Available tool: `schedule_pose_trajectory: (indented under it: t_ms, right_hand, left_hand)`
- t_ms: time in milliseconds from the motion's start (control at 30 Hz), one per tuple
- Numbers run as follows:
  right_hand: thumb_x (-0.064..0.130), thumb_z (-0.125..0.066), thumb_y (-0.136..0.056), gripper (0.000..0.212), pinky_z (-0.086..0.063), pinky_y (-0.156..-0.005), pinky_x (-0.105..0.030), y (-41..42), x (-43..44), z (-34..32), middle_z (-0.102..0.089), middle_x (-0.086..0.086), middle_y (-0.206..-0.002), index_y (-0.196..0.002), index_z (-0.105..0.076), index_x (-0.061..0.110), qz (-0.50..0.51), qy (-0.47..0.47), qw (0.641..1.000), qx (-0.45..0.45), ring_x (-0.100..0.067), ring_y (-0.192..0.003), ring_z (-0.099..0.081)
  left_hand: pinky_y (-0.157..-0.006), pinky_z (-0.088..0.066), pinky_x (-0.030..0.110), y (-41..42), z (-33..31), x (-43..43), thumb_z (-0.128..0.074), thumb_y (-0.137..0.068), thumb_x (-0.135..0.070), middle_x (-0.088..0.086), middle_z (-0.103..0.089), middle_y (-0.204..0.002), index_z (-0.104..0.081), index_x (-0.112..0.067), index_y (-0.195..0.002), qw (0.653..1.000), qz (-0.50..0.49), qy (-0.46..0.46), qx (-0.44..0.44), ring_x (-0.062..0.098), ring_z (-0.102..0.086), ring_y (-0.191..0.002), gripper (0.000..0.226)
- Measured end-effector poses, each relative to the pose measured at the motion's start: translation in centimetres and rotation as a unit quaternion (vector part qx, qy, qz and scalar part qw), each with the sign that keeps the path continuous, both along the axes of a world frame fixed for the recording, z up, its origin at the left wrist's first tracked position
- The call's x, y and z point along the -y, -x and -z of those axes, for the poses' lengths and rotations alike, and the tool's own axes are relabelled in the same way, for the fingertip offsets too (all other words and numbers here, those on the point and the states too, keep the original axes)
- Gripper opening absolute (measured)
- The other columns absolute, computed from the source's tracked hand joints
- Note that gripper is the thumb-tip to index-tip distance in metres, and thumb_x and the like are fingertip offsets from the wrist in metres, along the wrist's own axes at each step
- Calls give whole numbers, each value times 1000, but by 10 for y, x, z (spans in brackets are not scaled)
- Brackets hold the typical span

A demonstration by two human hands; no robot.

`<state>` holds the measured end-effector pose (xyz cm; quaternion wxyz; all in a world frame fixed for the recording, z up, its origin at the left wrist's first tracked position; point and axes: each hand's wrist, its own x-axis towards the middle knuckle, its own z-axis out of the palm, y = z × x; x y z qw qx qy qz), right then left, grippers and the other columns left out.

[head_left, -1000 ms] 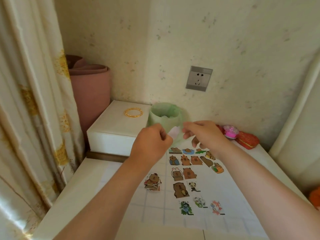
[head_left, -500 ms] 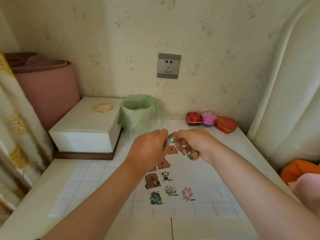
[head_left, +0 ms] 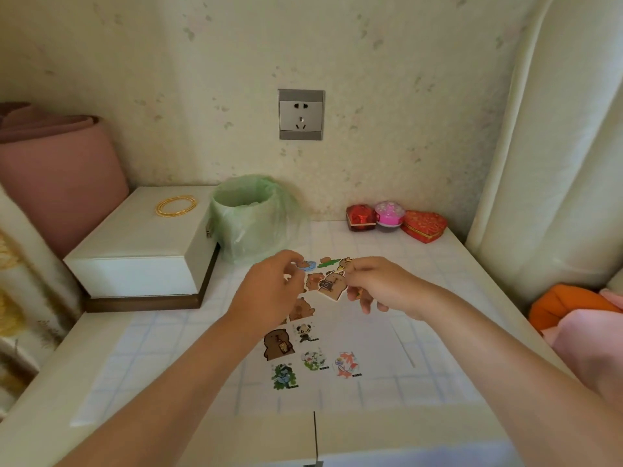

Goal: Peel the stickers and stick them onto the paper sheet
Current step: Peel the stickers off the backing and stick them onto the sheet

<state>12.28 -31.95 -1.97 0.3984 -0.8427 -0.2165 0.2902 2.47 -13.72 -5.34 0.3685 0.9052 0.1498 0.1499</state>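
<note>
Pinching capybara sticker (head_left: 332, 285) in right hand (head_left: 377, 288), above far middle of paper sheet (head_left: 387, 335). Curling left hand (head_left: 269, 291) at its left edge; can't tell grip. Likely mid-peel. Next: clear backing, press onto bare sheet right of stuck stickers (head_left: 303, 352).

Honestly, I couldn't read a single word anywhere. The panda sticker (head_left: 306, 333), the flower sticker (head_left: 313, 360) and the goldfish sticker (head_left: 347, 365), low in the middle of the frame, each had a tiny dark strip of print along the bottom, way too small and blurry to make out.
</note>
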Motion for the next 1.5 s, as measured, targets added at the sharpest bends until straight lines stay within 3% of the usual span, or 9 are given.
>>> schedule_pose_trajectory:
  t_ms: [167,367,500,733,867,1033,1200,1333,1500]
  right_hand:
    - [17,-49,-101,22,-31,-42,-10,4,6,8,-65,7,-72,-80,-57,19,-66,-1,996,56,-19,-61,-58]
    - [18,-50,-101,21,-37,-59,-26,3,9,13,-66,8,-70,-82,-60,15,-80,-15,993,83,-17,-59,-59]
    - [22,-53,-99,19,-34,-51,-20,5,7,12,-68,5,-75,-86,-65,15,-40,-20,997,64,-17,-61,-59]
    - [31,-66,-93,18,-32,-48,-24,7,6,13,-75,-2,-96,-104,-72,17,46,-54,997,-24,-14,-63,-61]
    - [25,-69,-93,12,-31,-49,-24,8,6,14,-76,0,-90,-99,-75,16,75,-98,991,-49,-13,-59,-59]
    - [20,-68,-94,11,-31,-48,-23,10,8,19,-74,-1,-88,-100,-73,13,89,-99,989,-58,-12,-56,-60]
    - [17,-68,-94,8,-29,-48,-23,9,15,23,-73,0,-82,-97,-72,12,85,-70,993,-44,-11,-51,-56]
    - [17,-69,-93,8,-29,-45,-21,7,20,28,-73,2,-77,-97,-73,11,69,-40,995,-54,-10,-48,-52]
    - [15,-70,-92,6,-27,-45,-22,6,18,35,-72,0,-79,-93,-73,11,75,-32,996,-44,-12,-49,-49]
  left_hand:
    - [-55,-48,21,5,-17,13,-62,-96,-23,-1,-72,-83,-69,-12,-88,963,16,258,-75,12,-62,-55,15]
    - [-50,-47,20,6,-19,16,-68,-92,-10,0,-71,-68,-69,-10,-86,956,41,275,-92,11,-57,-51,6]
    - [-53,-48,23,6,-18,15,-67,-92,-8,-2,-68,-64,-70,-7,-90,957,36,278,-79,12,-55,-50,3]
    - [-73,-59,42,5,-14,14,-69,-91,-12,9,-72,-91,-71,-12,-91,955,-10,293,-45,17,-61,-60,3]
    - [-54,-55,25,7,-16,16,-69,-91,-13,12,-74,-95,-70,-11,-94,949,-13,311,-41,19,-66,-63,3]
    - [-54,-57,26,11,-17,21,-69,-92,-11,3,-74,-80,-69,-13,-92,945,16,320,-69,20,-72,-65,3]
    - [-77,-61,40,14,-12,18,-68,-89,-1,12,-75,-85,-69,-8,-90,957,53,270,-97,24,-73,-74,7]
    - [-78,-60,29,16,-6,16,-64,-91,-1,-5,-75,-76,-72,-15,-87,979,85,157,-102,22,-74,-79,17]
    - [-84,-54,25,20,5,6,-67,-91,-12,-15,-72,-88,-72,-30,-83,992,85,-19,-95,4,-65,-84,21]
